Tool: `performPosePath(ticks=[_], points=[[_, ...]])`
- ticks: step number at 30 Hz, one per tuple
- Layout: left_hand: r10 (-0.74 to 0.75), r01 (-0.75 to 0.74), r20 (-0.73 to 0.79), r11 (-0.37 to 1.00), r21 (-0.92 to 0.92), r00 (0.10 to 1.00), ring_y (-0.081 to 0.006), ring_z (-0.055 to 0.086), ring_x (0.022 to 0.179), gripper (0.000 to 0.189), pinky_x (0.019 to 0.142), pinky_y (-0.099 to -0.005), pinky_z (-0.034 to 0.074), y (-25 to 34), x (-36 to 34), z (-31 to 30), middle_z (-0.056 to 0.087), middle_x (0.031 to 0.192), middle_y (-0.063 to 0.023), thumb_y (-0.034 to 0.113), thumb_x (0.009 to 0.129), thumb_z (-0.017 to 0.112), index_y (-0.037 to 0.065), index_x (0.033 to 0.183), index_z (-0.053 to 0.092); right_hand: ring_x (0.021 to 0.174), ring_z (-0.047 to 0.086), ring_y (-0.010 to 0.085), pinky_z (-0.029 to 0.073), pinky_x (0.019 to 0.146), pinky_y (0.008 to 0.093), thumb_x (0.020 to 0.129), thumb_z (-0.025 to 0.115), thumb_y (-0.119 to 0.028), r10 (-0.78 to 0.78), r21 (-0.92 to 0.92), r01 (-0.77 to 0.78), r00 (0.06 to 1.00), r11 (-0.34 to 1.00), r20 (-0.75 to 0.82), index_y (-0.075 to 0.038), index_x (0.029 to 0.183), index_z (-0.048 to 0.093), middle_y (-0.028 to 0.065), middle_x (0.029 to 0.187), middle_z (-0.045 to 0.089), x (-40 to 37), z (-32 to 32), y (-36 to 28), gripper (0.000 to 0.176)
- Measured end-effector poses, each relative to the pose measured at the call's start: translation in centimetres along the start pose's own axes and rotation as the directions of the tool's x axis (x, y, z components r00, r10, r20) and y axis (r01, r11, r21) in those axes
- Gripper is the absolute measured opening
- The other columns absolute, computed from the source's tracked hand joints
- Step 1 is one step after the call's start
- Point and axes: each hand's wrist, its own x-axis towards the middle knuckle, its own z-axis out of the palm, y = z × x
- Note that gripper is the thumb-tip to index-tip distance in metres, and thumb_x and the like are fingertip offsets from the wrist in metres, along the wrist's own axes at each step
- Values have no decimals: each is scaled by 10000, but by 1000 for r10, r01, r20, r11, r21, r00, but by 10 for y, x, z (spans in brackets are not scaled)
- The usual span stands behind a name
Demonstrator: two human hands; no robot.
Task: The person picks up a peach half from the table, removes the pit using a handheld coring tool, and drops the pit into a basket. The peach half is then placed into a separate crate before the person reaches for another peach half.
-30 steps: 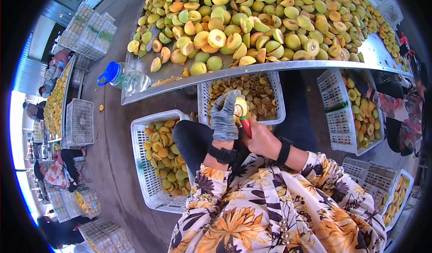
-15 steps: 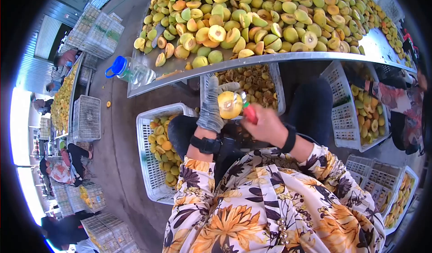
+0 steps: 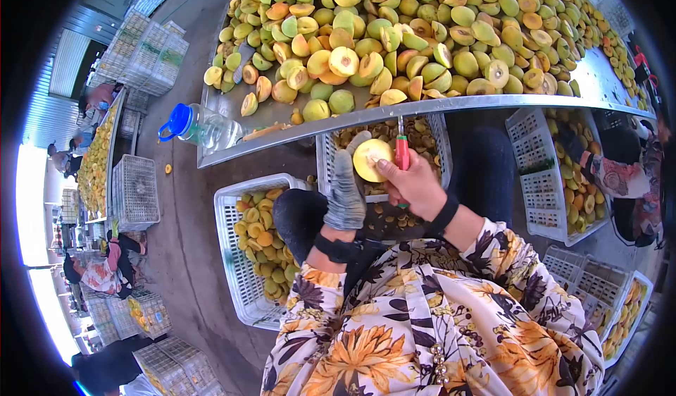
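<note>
My left hand [image 3: 343,197], in a grey striped knit glove, is closed round a halved peach [image 3: 366,158] with its pale yellow cut face turned up. In my bare right hand [image 3: 422,190] is a red-handled tool [image 3: 402,152], its thin metal shaft pointing away from me. The right thumb presses on the cut face of the peach half. Both hands are above my lap, just short of the metal table [image 3: 282,137]. Beneath them stands a white crate [image 3: 324,174] of brown, wrinkled scraps, partly hidden by the hands.
Many halved peaches [image 3: 415,36] are heaped on the table. A blue-capped water bottle [image 3: 211,130] lies by its left corner. A white crate [image 3: 229,255] of peach halves stands left of my knee. At right, a co-worker's patterned sleeve [image 3: 612,174] reaches over another crate [image 3: 531,177].
The tool has swung from the peach's cut face to upright beside it. My right thumb has come onto the peach half, and the left hand has shifted slightly right and down.
</note>
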Motion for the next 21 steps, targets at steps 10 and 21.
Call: performPosePath(ticks=[10,21], points=[[-104,73,-123,969,-236,987,-242,594,766,480,660,-357,520,-29,35,-54,599,887,-130,458,867,465,14,1038,531,523,551,273,425,509,354,757,650,-180,-155,-734,116,988,669,16,18,858,470,189,622,538,5,7,38,286],[-149,128,-111,975,-180,983,-251,611,710,568,595,-367,549,-32,32,-46,589,925,-123,507,818,519,44,1140,447,622,537,430,422,546,426,732,587,-98,-166,-861,144,984,487,71,21,851,451,259,639,530,8,0,55,216]])
